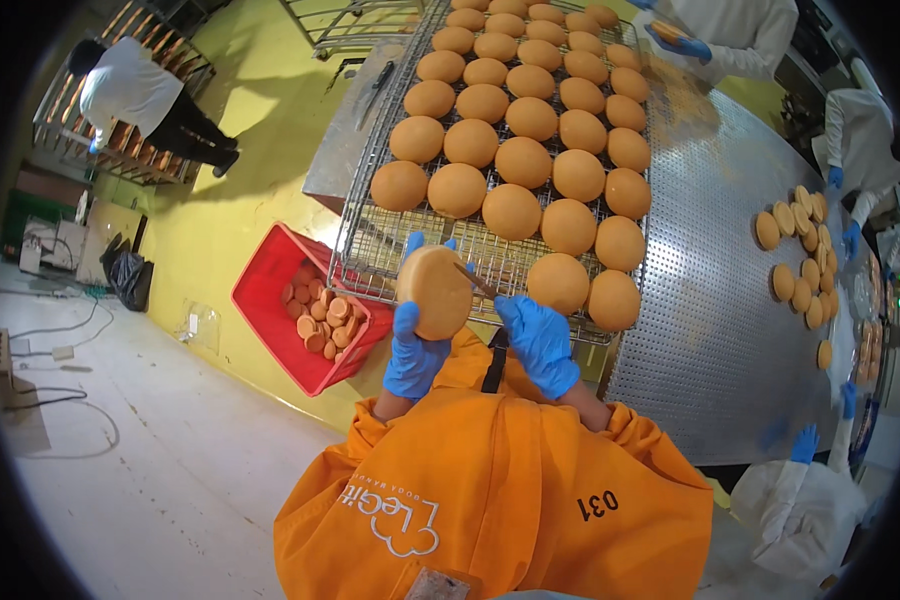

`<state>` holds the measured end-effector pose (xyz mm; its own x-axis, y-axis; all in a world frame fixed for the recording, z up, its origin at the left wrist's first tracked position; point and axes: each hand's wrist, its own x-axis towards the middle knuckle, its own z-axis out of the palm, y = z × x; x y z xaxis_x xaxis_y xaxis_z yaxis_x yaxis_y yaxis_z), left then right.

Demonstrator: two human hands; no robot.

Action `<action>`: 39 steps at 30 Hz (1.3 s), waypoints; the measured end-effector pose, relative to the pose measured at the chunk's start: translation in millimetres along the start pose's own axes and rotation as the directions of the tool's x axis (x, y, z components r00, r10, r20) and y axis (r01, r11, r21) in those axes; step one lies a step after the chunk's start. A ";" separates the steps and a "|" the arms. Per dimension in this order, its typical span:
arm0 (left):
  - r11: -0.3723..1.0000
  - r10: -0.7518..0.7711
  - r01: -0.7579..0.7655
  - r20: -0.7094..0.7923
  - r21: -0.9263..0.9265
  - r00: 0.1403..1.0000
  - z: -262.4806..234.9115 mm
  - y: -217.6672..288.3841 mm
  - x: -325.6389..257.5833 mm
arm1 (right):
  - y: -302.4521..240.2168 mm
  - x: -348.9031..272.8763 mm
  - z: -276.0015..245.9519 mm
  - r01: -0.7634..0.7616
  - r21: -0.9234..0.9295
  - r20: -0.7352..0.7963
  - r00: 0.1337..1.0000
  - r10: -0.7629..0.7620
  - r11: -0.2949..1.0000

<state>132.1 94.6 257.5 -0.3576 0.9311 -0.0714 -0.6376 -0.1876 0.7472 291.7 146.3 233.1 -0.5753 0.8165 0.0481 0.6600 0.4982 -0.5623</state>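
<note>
My left hand (pixel 416 358), in a blue glove, grips a round golden-brown sponge cake (pixel 436 296) from below and behind, tilting it so its pale side faces me. My right hand (pixel 542 348), gloved in blue too, is closed round a knife (pixel 478 281). Its narrow blade meets the upper right edge of the cake; how deep it goes I cannot tell. Just beyond my hands, rows of similar round cakes (pixel 512 212) lie on a wire rack (pixel 385 250). The rack's near left part shows bare wire.
On the left floor stands a red crate (pixel 295 362) holding small round cake pieces (pixel 322 318). A perforated metal table (pixel 705 300) spreads right, with small cakes (pixel 805 260) at its far side. Co-workers (pixel 735 35) in white surround it. Another person (pixel 140 95) stands by a trolley.
</note>
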 end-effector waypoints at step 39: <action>0.764 -0.192 -0.163 0.462 0.624 0.866 11.4 -58.1 19.7 | 37.9 -22.0 -13.3 -0.194 0.976 0.110 0.823 0.558 0.093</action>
<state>169.9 127.3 220.2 0.1283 0.9867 0.1000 -0.0035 -0.1004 0.9949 335.8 151.1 221.7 -0.1583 0.9174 -0.3652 -0.2984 -0.3970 -0.8680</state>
